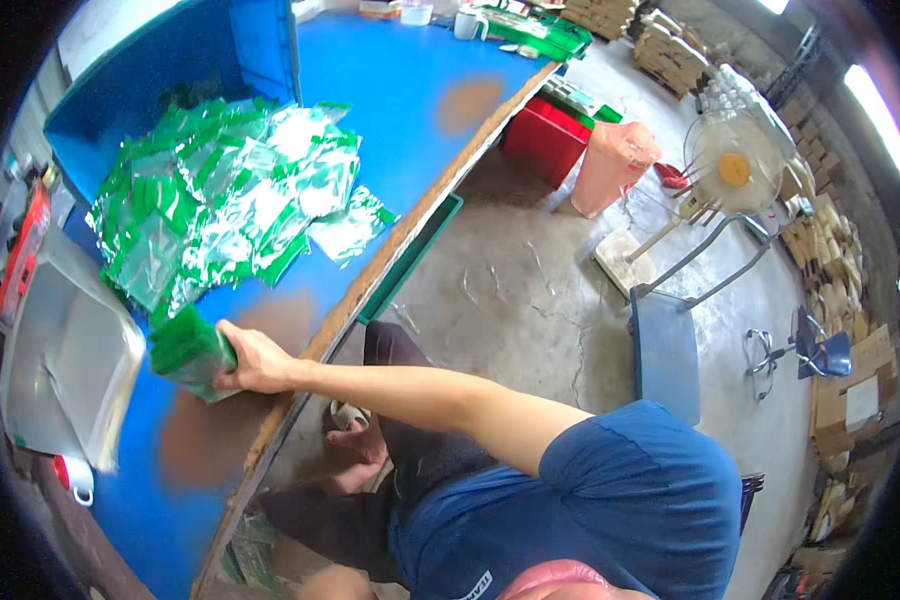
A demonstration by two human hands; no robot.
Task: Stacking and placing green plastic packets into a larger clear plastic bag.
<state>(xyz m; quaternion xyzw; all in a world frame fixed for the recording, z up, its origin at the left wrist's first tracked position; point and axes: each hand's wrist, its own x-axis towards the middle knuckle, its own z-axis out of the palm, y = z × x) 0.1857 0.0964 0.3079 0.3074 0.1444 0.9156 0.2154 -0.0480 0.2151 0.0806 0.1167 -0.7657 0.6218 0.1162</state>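
Note:
My right hand reaches across to the blue work table. Its fingers and thumb are closed round a thick stack of green-and-clear plastic packets, held at the table's near part. Just beyond the hand lies a large heap of loose shiny packets of the same look, with green edges and clear middles. The heap spills out of a blue bin lying with its open side toward the table. My left hand is out of the picture; a bit of bare skin shows at the lower edge.
A shiny metal tray and a red-and-white mug stand beyond the stack. Along the table runs a worn wooden edge. On the floor are a red bin, a pedestal fan, a blue trolley and a chair.

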